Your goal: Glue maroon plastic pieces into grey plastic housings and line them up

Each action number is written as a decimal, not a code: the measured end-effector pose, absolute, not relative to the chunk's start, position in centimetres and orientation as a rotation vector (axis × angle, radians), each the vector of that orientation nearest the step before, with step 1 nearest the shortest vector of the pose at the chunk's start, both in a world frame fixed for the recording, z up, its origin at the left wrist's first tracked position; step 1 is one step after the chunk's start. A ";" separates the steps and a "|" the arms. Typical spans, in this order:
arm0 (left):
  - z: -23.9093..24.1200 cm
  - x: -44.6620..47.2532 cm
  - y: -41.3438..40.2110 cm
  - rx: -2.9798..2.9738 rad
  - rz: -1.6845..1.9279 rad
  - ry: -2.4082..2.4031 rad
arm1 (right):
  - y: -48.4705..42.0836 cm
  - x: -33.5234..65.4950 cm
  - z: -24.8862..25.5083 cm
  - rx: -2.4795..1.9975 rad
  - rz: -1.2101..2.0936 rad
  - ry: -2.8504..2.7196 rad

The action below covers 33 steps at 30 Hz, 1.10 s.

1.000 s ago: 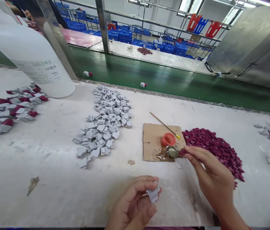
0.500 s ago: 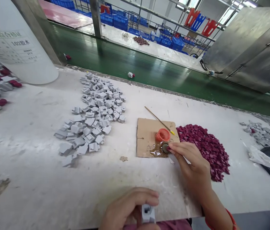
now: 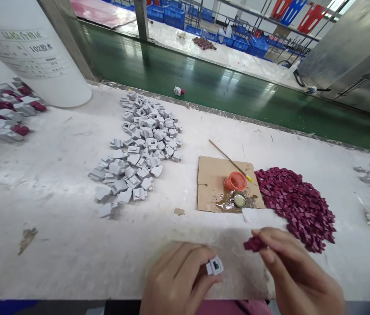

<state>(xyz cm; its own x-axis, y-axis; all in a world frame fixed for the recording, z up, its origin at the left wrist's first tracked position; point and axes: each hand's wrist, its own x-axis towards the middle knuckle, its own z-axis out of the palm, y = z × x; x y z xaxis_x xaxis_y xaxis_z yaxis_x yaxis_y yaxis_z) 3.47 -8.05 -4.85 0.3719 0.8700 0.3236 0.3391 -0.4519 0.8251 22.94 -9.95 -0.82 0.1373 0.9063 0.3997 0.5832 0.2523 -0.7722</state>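
Observation:
Near the table's front edge, my left hand (image 3: pixel 181 280) pinches a small grey plastic part (image 3: pixel 214 265), its square hole facing right and up. To its right, my right hand (image 3: pixel 298 267) grips a small maroon plastic piece (image 3: pixel 253 244) between thumb and fingers. The two parts are apart, with a short gap between them. Beyond the hands lies a cardboard sheet (image 3: pixel 209 175) wet with brownish liquid. On it are a red cup (image 3: pixel 235 180), a bottle cap (image 3: pixel 239 200) holding liquid, and a thin stick with a yellow tip (image 3: pixel 229 158).
A heap of grey parts (image 3: pixel 145 140) lies left of the cardboard, a heap of maroon pieces (image 3: pixel 296 201) right of it. Joined grey-and-maroon parts (image 3: pixel 4 109) and a large white bottle (image 3: pixel 57 65) stand far left. A green conveyor belt (image 3: pixel 211 83) runs behind.
My right hand has drawn back from the bottle cap toward me, bringing the maroon piece near the grey part. My left hand has risen slightly and turned the grey part. The view has shifted.

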 end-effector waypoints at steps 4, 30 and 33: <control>-5.1 3.8 -8.0 2.033 1.000 1.076 | -11.8 21.5 -2.3 -1.371 0.572 -1.577; -5.1 3.6 -8.0 2.038 0.969 1.043 | -11.4 20.0 -2.0 -1.368 0.593 -1.818; -5.1 3.4 -8.0 2.118 0.919 1.009 | -11.2 21.5 -2.1 -1.381 0.524 -1.894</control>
